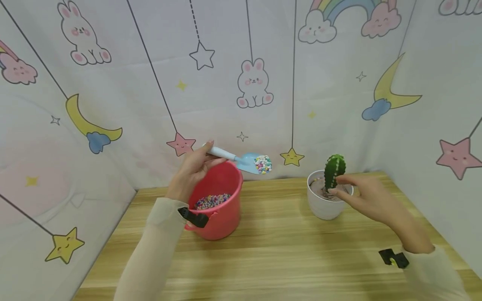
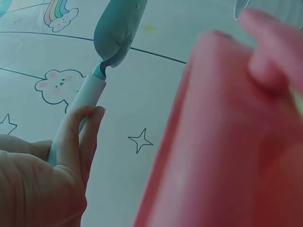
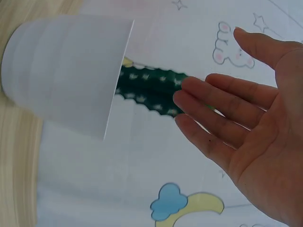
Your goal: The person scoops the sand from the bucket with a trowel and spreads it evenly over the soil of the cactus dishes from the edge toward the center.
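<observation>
Head view. Left hand: fingers bent round the pale, smooth handle of a scoop. Scoop has a light blue, shallow blade and lies above a bucket, its blade reaching past the bucket's right rim. Near the blade tip sits a small heap of round beads, mixed white, pink, yellow and green. Bucket: red, smooth-walled, plastic-looking, wider at the mouth; more small multicoloured beads lie inside.

Right hand is at a cactus, which stands upright in a pot. Cactus: green, rounded column with ribbed, bumpy edges and pale tufts. Pot: white, round, tapering to the base; fill is dull grey-brown. Bucket and pot stand well apart on the counter, which has a yellowish wood grain. Behind: pale, softly wrinkled cloth printed with rabbits, stars and moons. Both sleeves are cream, each with a black piece at the cuff.

Left wrist view. Thumb and fingers pinch the cylindrical handle; blade is curved, with a narrow neck. Bucket wall fills the right side, blurred, with a knob-like projection near the rim.

Right wrist view. Fingers are extended and released, their tips overlapping the upper cactus; thumb stands apart from it. Whether the tips touch, cannot tell. Pot wall shows faint bands and a thin, crisp rim.
</observation>
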The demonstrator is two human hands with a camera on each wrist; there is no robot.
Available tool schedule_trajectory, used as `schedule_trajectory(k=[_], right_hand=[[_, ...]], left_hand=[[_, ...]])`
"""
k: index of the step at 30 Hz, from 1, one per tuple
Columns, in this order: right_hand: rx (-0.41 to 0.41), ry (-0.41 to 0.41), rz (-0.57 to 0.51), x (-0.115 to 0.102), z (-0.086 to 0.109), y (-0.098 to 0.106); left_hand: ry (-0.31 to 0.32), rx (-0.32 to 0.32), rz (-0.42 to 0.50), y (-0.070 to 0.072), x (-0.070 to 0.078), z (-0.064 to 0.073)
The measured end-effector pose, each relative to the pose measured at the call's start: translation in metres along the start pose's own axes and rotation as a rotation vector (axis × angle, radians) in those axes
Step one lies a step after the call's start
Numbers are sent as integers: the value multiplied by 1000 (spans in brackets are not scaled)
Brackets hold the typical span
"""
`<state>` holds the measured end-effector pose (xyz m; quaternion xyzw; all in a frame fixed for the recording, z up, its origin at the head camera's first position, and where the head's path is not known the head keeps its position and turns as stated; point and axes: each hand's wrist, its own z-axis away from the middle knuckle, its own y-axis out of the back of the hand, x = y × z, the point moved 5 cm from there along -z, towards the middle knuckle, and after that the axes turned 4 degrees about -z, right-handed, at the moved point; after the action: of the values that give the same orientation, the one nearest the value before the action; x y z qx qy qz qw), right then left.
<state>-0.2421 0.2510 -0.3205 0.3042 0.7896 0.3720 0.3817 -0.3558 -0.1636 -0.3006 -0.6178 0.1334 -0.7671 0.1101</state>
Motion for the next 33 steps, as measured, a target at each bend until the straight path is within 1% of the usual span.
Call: schedule_trajectory(k=[4, 6, 8, 11, 13, 17, 21, 28, 30, 33], right_hand=[[68, 27, 55, 13, 6, 7], [79, 39, 62, 18, 8, 9], [59, 11, 54, 23, 10, 8], [7, -61, 50, 32, 13, 3], [-26, -114, 32, 37, 15, 0], [-63, -174, -32, 47, 16, -9], [-84, -198, -73, 58, 15, -18], [-93, -176, -106, 74, 14, -32], [-115, -189, -112, 78, 13, -35], [-156, -231, -109, 82, 14, -39]], left_hand=[[5, 13, 22, -9, -3, -3], [8, 16, 15, -13, -5, -4], [6, 18, 0, -17, -6, -5], [-1, 7, -7, -24, -7, -8], [-6, 4, -8, -28, -7, -10], [-7, 0, 6, -38, -8, -15], [1, -7, 25, -49, -10, -19], [8, -16, 11, -67, -16, -24], [11, -17, 6, -73, -18, -26], [18, -19, 14, -80, -23, -31]])
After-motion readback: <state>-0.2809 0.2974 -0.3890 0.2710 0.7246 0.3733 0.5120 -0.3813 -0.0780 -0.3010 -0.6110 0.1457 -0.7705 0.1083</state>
